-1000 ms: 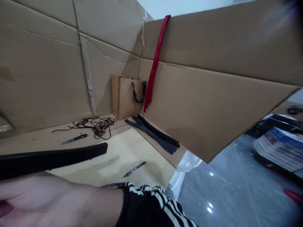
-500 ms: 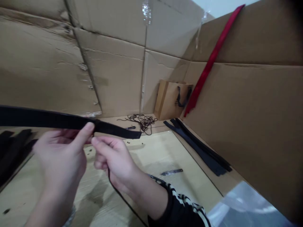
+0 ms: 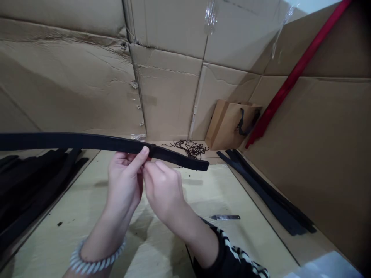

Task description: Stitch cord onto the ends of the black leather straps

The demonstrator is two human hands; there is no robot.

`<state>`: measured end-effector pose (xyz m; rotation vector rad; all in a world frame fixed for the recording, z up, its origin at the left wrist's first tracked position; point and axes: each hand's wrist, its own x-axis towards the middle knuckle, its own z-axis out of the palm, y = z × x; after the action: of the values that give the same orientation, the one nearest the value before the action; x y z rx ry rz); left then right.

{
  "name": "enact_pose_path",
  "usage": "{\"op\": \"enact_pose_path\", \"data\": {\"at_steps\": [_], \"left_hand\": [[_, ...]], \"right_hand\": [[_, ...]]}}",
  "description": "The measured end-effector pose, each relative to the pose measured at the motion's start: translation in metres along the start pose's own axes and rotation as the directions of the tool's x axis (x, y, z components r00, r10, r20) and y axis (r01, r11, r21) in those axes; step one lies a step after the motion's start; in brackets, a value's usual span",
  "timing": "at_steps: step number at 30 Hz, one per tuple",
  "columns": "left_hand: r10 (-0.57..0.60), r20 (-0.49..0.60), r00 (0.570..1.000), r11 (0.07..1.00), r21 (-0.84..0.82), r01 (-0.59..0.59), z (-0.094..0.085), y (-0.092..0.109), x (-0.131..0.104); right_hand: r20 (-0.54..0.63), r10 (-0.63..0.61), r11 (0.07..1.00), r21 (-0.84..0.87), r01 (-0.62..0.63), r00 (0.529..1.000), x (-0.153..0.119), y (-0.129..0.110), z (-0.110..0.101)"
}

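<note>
A long black strap stretches from the left edge to a squared tip with a small hole, above the table. My left hand grips it from below, thumb pressed on its face. Beside that thumb a narrow dark band goes around the strap. Just under the band, my right hand is closed in a pinch close to the left fingertips. The thin dark cord it grips is mostly hidden by the hand; a length of cord shows below the right forearm.
Black strips are piled at left, and several more lie at right. A tangle of dark cord and a brown paper bag stand at the back. A pointed blade lies on the table. Cardboard walls surround it; a red strip leans there.
The view has swung left, so the hands and strap appear farther right. My right hand has turned, with its back now showing, and stays by the band. My left hand keeps its grip.
</note>
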<state>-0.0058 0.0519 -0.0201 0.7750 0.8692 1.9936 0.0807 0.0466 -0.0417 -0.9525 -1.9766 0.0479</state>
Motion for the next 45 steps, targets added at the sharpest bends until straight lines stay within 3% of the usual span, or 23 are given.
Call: {"op": "enact_pose_path", "data": {"at_steps": [4,7,10,14,18,25,28,31,35,38,42,45], "left_hand": [[0.101,0.033,0.994,0.992,0.075,-0.103,-0.01,-0.008,0.013],[0.164,0.119,0.979,0.963,0.193,-0.185,-0.022,-0.011,0.023],[0.131,0.221,0.966,0.929,0.314,-0.198,-0.031,-0.008,0.028],[-0.008,0.343,0.939,0.902,0.408,-0.141,-0.035,0.004,0.028],[-0.143,0.383,0.913,0.884,0.465,-0.057,-0.035,0.017,0.025],[-0.22,0.517,0.827,0.908,0.419,-0.02,-0.039,0.026,0.024],[-0.249,0.555,0.794,0.928,0.372,0.032,-0.039,0.028,0.021],[-0.261,0.577,0.774,0.949,0.302,0.095,-0.034,0.028,0.016],[-0.264,0.549,0.793,0.964,0.177,0.199,-0.024,0.025,0.004],[-0.25,0.476,0.843,0.967,0.08,0.242,-0.015,0.024,-0.005],[-0.252,0.334,0.908,0.96,-0.033,0.279,-0.008,0.026,-0.013],[-0.264,0.309,0.914,0.952,-0.068,0.298,-0.009,0.03,-0.014]], "right_hand": [[-0.087,-0.044,0.994,-0.103,0.035,0.995,0.001,0.007,-0.001],[-0.187,-0.145,0.977,-0.18,0.111,0.972,0.003,0.015,-0.005],[-0.249,-0.192,0.973,-0.172,0.152,0.949,0.006,0.022,-0.01],[-0.233,-0.168,0.986,-0.048,0.162,0.958,0.008,0.028,-0.019],[-0.177,-0.102,0.984,0.124,0.125,0.979,0.01,0.033,-0.027],[-0.051,0.065,0.876,0.481,-0.033,0.997,0.013,0.043,-0.034],[0.099,0.148,0.741,0.648,-0.177,0.984,0.013,0.048,-0.037],[0.269,0.138,0.548,0.781,-0.3,0.953,0.013,0.056,-0.039],[0.355,0.06,0.416,0.841,-0.347,0.933,0.014,0.068,-0.034],[0.367,0.055,0.302,0.88,-0.366,0.929,0.014,0.068,-0.024],[0.319,0.159,0.199,0.917,-0.347,0.934,0.011,0.059,-0.007],[0.267,0.242,0.194,0.928,-0.317,0.933,0.009,0.053,0.0]]}}
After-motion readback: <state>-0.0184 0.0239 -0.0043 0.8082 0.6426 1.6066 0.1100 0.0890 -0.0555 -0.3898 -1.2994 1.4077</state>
